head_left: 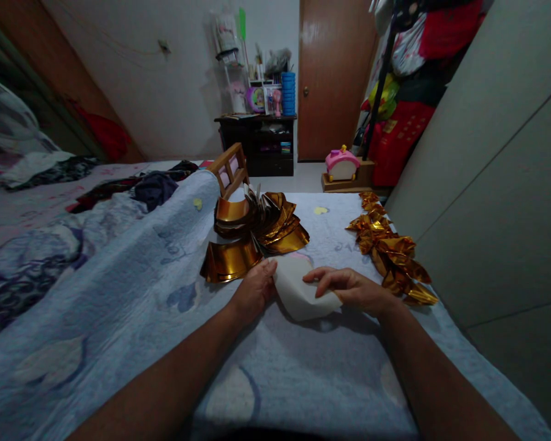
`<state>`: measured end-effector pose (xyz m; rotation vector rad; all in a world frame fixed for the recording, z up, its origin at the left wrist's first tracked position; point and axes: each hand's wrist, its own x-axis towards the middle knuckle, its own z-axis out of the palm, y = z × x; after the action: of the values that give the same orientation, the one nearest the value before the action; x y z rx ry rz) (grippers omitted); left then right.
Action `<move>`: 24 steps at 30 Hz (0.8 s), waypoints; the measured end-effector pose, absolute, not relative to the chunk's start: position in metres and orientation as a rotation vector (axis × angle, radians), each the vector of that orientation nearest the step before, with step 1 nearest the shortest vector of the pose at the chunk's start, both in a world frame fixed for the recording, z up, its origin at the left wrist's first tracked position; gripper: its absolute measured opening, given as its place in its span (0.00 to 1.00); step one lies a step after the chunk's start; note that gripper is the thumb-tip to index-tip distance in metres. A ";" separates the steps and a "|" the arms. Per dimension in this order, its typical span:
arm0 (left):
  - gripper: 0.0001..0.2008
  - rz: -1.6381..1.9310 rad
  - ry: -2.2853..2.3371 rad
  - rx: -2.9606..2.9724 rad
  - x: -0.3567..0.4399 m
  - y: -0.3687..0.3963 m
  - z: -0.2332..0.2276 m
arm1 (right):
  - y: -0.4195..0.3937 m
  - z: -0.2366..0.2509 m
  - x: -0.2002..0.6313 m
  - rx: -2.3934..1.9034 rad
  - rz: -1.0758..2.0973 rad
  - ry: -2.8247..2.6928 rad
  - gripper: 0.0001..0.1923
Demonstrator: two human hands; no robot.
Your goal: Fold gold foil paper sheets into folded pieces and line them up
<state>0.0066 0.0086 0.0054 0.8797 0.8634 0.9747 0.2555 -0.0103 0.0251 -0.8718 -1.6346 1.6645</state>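
Two bare arms reach in from the bottom of the view, over a bed covered by a pale blue blanket (133, 318). The left hand (253, 289) and the right hand (351, 288) rest on a white sheet of paper (298, 288), which lies on the blanket just past the middle, toward 12 o'clock from the person. The left hand presses on the sheet's left edge with its fingers curled together. The right hand lies flat on the sheet's right side, fingers close together and stretched toward 9 o'clock. Neither hand lifts the sheet off the bed; part of the paper is hidden under the hands.

Just beyond the sheet, at 12 o'clock, sits a pile of shiny gold paper (257, 229), curved and stacked. How many pieces are in it is hard to tell. At 2 o'clock from the hands a row of folded gold shapes (388, 248) runs along the bed's right edge, beside a big grey wall panel (496, 184).

Behind the gold pile stands a small wooden holder (229, 168); what is in it cannot be seen. At 10 o'clock lie dark crumpled clothes (151, 184) on the bed.

Far off, at 12 o'clock, a dark shelf (261, 144) holds small toys and a blue stack, too tiny to make out. A brown door (333, 79) is next to it. A pink toy house (342, 164) sits on the floor at 1 o'clock, with red bags (401, 141) hanging behind it.
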 end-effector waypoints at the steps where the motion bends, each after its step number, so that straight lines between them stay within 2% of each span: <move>1: 0.28 0.980 0.895 0.869 0.006 0.009 0.004 | -0.010 0.025 0.255 -0.868 1.663 -1.669 0.10; 4: 0.35 0.980 0.936 0.860 0.006 0.009 -0.001 | -0.009 0.022 0.255 -0.876 1.602 -1.769 0.10; 10: 0.36 0.988 0.992 0.884 0.011 0.003 0.002 | -0.008 0.017 0.257 -0.901 1.364 -2.033 0.22; 14: 0.33 1.040 1.045 0.959 0.011 0.003 0.002 | -0.011 0.008 0.251 -1.117 0.938 -2.236 0.30; 17: 0.26 1.018 1.105 1.026 0.009 0.006 -0.002 | -0.014 0.002 0.241 -1.185 0.751 -2.343 0.36; 20: 0.23 1.011 1.169 1.071 0.007 0.009 -0.005 | -0.018 0.003 0.231 -1.205 0.691 -2.440 0.38; 24: 0.26 1.062 1.231 1.165 0.006 0.012 -0.010 | -0.022 0.015 0.225 -1.199 0.743 -2.576 0.41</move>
<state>0.0064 0.0120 -0.0102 1.1654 1.2312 1.0623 0.2249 -0.0224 0.0152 -1.1995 -2.5762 0.7432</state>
